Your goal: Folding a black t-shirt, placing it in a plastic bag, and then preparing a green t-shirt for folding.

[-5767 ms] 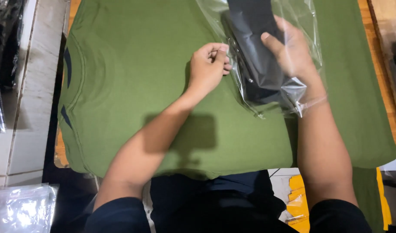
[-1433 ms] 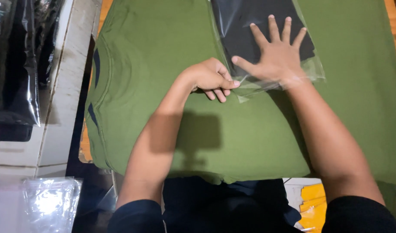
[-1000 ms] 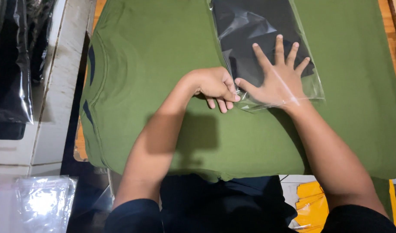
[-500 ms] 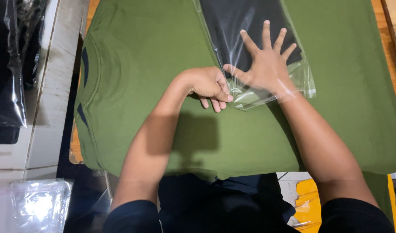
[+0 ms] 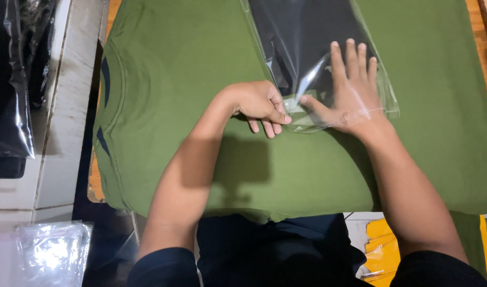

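Note:
A clear plastic bag [image 5: 384, 90] with a folded black garment [image 5: 307, 37] inside lies on top of an olive green shirt [image 5: 180, 79] spread flat over the work surface. My left hand [image 5: 259, 103] pinches the near left corner of the bag's open end between thumb and fingers. My right hand [image 5: 349, 90] is inside the bag's mouth, flat on the near end of the black garment, fingers held together and pointing away from me.
A wooden table edge [image 5: 485, 32] shows at the right. White shelving [image 5: 57, 122] with dark bagged garments [image 5: 10, 79] stands at the left. A stack of empty clear bags [image 5: 47, 255] lies at lower left. Yellow items [image 5: 381, 244] lie near my lap.
My right hand slid back toward me and to the right inside the bag, and its spread fingers closed together. My left hand kept its pinch on the bag corner.

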